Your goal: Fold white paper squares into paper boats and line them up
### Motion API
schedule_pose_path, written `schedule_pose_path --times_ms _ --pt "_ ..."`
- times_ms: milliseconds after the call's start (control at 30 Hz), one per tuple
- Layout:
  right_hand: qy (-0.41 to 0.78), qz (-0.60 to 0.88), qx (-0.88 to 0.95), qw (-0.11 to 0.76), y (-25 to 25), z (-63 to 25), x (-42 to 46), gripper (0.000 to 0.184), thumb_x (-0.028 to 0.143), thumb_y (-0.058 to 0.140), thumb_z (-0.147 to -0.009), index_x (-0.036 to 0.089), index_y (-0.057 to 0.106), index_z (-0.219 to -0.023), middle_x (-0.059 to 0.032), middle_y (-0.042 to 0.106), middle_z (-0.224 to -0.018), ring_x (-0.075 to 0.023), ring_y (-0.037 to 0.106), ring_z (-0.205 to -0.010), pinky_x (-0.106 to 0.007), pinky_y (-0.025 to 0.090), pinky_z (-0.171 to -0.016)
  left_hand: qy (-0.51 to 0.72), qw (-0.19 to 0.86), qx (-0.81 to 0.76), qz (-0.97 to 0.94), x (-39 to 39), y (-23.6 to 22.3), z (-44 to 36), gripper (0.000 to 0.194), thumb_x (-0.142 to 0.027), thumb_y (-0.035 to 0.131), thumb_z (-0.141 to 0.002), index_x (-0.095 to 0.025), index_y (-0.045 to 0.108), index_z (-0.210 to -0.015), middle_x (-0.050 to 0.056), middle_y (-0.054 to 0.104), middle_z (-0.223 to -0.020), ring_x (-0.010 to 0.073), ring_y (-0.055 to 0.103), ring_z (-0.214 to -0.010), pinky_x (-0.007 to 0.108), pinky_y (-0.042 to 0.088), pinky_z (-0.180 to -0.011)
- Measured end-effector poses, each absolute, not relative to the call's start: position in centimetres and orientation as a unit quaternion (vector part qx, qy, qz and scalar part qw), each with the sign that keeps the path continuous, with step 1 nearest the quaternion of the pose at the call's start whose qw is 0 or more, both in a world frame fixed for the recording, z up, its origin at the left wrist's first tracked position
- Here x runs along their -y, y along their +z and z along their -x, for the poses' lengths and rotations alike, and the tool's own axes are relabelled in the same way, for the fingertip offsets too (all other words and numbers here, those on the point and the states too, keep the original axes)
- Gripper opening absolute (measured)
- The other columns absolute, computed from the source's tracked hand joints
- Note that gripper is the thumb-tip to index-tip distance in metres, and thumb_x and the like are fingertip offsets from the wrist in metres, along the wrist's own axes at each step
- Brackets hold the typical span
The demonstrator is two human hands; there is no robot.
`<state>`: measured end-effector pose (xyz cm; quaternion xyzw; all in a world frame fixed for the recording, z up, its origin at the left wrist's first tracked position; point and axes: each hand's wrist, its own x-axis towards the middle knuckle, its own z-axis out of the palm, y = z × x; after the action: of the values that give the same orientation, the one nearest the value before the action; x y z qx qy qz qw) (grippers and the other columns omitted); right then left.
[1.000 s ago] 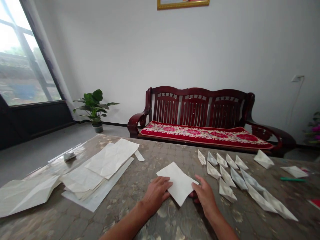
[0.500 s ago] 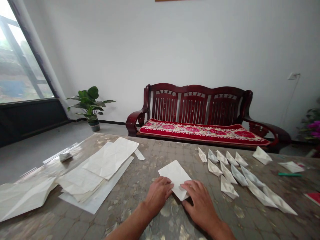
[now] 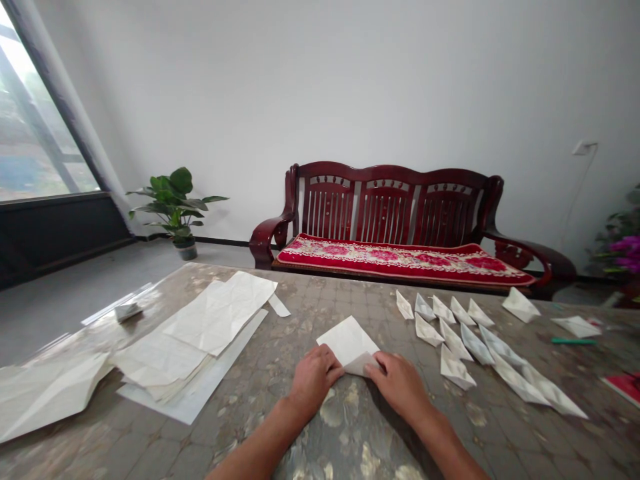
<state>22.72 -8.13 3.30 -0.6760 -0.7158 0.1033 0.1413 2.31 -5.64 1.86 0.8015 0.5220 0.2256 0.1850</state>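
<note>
A small white sheet of paper (image 3: pixel 347 339) lies on the table in front of me, its near corner folded up so the near edge is straight. My left hand (image 3: pixel 314 375) is closed at the left end of that fold, fingers curled on the paper. At the right end my right hand (image 3: pixel 399 379) pinches the folded edge, thumb on the flap. To the right stand several folded paper boats (image 3: pixel 456 369) in rows. Off to the left is a stack of loose paper sheets (image 3: pixel 220 313).
The patterned tablecloth (image 3: pixel 260 413) covers the table. A creased sheet (image 3: pixel 55 393) lies far left, near a small folded paper piece (image 3: pixel 129 311). A green pen (image 3: pixel 573 341) and a red object (image 3: pixel 623 388) are at right. Beyond the table stands a wooden bench (image 3: pixel 385 207).
The paper's near corner has been folded up and away from me. My right hand has moved slightly up to the fold's right end; the left hand stays at the left side.
</note>
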Motion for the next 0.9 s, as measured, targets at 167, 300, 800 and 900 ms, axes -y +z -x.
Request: schedule_pose_path --times_ms 167,300,800,900 --pt "0.071 0.683 0.716 0.124 2.9 -22.4 8.0 0.024 0.032 0.052 -0.089 0.021 0.066 -0.073 -0.0054 0.070 -0.080 -0.0188 0.059 -0.079 -0.027 0.028 -0.065 0.236 0.188 -0.527 -0.795 5.9 1.8 -2.4 0.020 -0.026 0.062 -0.086 -0.019 0.068 -0.068 0.003 0.066 -0.082 0.0174 0.060 -0.087 0.025 0.042 -0.077" --pt "0.062 0.685 0.714 0.131 2.7 -22.3 7.9 0.026 0.034 0.051 -0.089 0.021 0.065 -0.072 -0.0046 0.070 -0.079 -0.0189 0.059 -0.079 -0.026 0.027 -0.064 0.250 0.209 -0.532 -0.781 6.0 1.5 -2.3 0.019 -0.021 0.064 -0.081 -0.019 0.066 -0.063 0.002 0.065 -0.081 0.0157 0.060 -0.085 0.023 0.042 -0.076" --pt "0.028 0.710 0.694 0.119 2.6 -21.6 7.9 0.025 0.030 0.050 -0.089 0.022 0.063 -0.069 -0.0050 0.069 -0.076 -0.0201 0.060 -0.079 -0.028 0.027 -0.064 0.225 0.193 -0.555 -0.777 5.8 2.1 -2.5 0.016 -0.027 0.070 -0.079 -0.018 0.066 -0.067 0.003 0.064 -0.083 0.0186 0.059 -0.088 0.028 0.040 -0.080" --pt "0.013 0.711 0.695 0.103 2.5 -21.4 7.7 0.023 0.029 0.049 -0.087 0.022 0.064 -0.071 -0.0055 0.071 -0.079 -0.0209 0.061 -0.081 -0.029 0.028 -0.067 0.210 0.171 -0.559 -0.784 5.7 1.9 -2.6 0.016 -0.030 0.070 -0.080 -0.019 0.066 -0.069 0.003 0.065 -0.085 0.0197 0.058 -0.090 0.030 0.039 -0.081"
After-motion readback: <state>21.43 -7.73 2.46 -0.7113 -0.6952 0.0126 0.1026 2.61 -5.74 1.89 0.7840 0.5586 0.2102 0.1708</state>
